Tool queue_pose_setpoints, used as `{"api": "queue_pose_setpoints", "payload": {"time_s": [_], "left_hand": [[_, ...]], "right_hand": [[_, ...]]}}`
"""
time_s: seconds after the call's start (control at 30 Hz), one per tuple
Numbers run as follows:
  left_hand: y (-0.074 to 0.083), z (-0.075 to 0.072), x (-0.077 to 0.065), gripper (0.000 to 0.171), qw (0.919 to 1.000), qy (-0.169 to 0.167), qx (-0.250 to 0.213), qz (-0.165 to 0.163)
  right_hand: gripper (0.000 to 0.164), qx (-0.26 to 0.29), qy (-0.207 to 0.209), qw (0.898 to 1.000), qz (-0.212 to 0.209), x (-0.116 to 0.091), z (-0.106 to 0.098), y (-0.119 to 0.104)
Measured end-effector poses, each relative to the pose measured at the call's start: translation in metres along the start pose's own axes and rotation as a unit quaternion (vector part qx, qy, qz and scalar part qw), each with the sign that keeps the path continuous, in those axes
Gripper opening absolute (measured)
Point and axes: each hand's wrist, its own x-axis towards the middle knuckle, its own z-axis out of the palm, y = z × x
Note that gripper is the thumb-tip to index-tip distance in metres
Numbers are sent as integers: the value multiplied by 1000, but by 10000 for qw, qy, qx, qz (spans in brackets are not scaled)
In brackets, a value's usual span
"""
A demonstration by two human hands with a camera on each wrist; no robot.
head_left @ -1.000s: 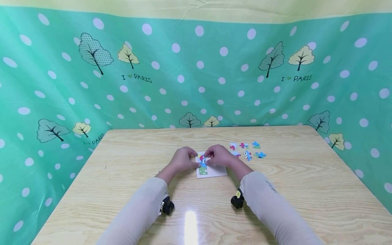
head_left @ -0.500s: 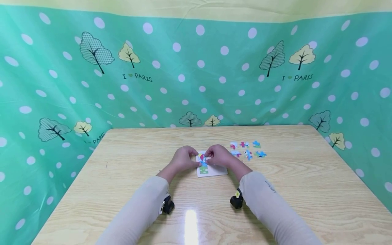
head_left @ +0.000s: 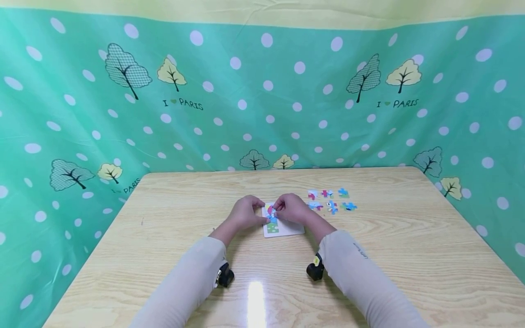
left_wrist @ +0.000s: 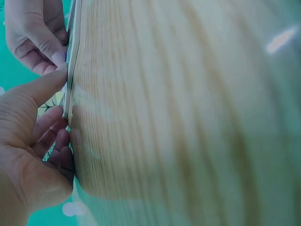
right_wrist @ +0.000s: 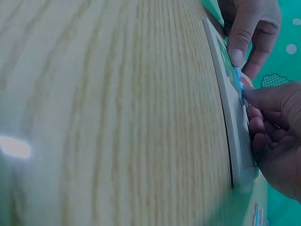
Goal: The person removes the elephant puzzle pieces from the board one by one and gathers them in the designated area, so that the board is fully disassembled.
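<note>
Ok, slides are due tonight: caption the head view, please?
Left hand and right hand at a puzzle board, six loose pieces nearby.

Table (head_left: 172,196): pale wood grain, one bright glare patch (head_left: 256,303) on the near part. Behind it, green curtain (head_left: 262,102), white-dotted, printed with trees (head_left: 127,68) and PARIS lettering (head_left: 191,105); yellow top band (head_left: 262,16).

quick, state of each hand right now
Left hand: open, touching the puzzle.
Right hand: closed, pinching a puzzle piece.
</note>
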Motion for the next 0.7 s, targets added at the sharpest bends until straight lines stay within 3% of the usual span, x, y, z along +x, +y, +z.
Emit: {"api": "queue_pose_setpoints", "payload": {"time_s": [0.27,0.7], "left_hand": [[-1,1,0,48,10000,-9,-35,56],[-3,1,-1,45,9999,-98,-14,102]], "right_hand": [[8,86,433,9990,-49,0,3,2],[9,957,813,9917,289,-14,-6,11]]}}
